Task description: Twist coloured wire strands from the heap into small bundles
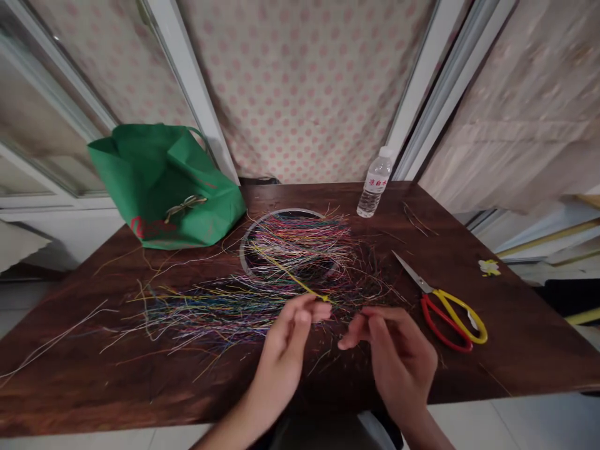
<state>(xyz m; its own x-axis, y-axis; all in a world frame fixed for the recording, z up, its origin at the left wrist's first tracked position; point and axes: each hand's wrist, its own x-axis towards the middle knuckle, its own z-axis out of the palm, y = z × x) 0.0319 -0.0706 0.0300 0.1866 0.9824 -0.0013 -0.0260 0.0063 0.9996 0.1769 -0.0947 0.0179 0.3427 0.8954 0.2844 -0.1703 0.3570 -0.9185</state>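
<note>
My left hand [293,334] is closed, thumb against fingers, at the near side of the wire pile. From its fingertips a yellow wire [285,270] slants up to the left, with a small bend or knot near the fingers. To its right, my right hand [400,353] is pinched, thumb and index finger together; what lies between them is too small to make out. Beyond both hands a bundle of thin coloured wires [300,240] lies across a round tray or ring [242,250] with a pale rim. Another spread of wires [210,312] reaches left along the table.
Red-and-yellow-handled scissors [452,315] lie right of my right hand, blades partly open. A water bottle [375,181] stands at the back, and a green bag [187,194] at back left. Loose wires [42,350] lie on the brown table [94,394]; a small yellow-white item [489,267] is farther right.
</note>
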